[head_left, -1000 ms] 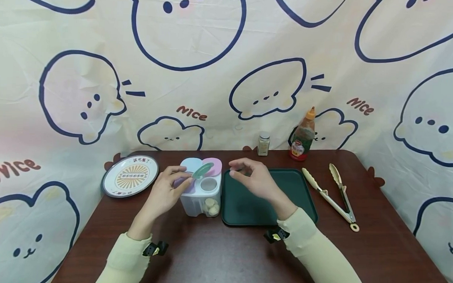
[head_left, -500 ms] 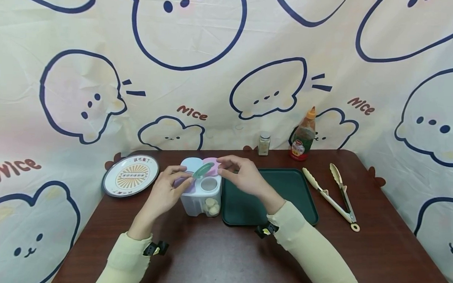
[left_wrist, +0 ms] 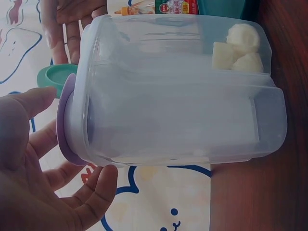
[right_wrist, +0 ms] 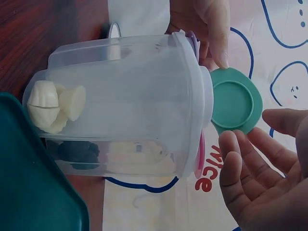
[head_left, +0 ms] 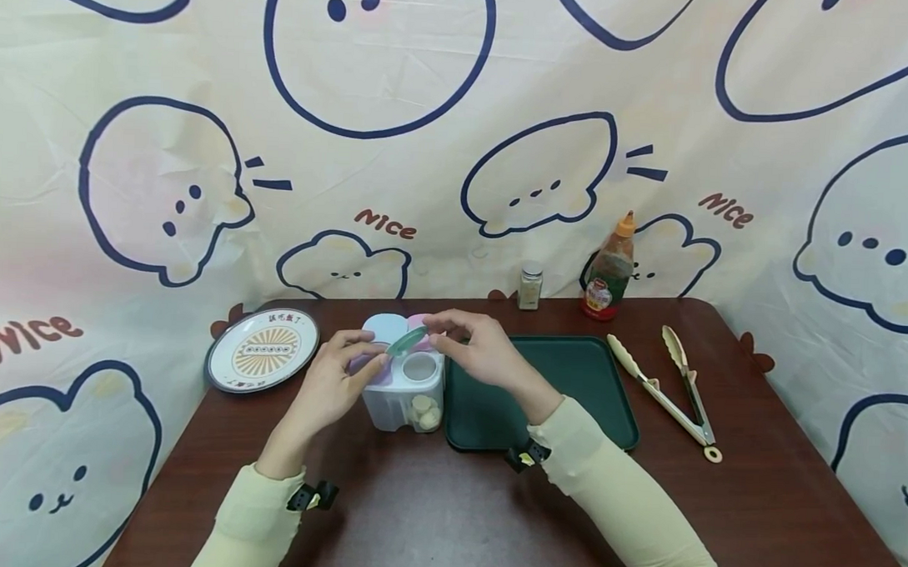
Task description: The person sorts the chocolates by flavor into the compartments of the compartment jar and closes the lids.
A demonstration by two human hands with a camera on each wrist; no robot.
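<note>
Above the container, my left hand (head_left: 336, 375) pinches a round green lid (head_left: 407, 341) between thumb and finger. The lid is tilted over a round opening in the container's top. Close to the lid's other edge is my right hand (head_left: 477, 351); its thumb and fingers are spread at the rim in the right wrist view, and whether they touch it is hard to tell. The clear container (right_wrist: 134, 91) has a white top with blue (head_left: 383, 327), pink and purple (left_wrist: 67, 125) lids. Pale cut pieces (left_wrist: 240, 50) lie in one compartment, something dark (right_wrist: 79, 154) in another.
A dark green tray (head_left: 563, 396) sits right of the container. Beyond it are tongs (head_left: 664, 395). A white patterned plate (head_left: 262, 352) lies to the left. Along the back stand a small jar (head_left: 530, 288) and a sauce bottle (head_left: 609, 272). Behind hangs a printed cloth.
My right hand has moved left, coming in to the green lid's edge. The left hand keeps its pinch on the lid in nearly the same place.
</note>
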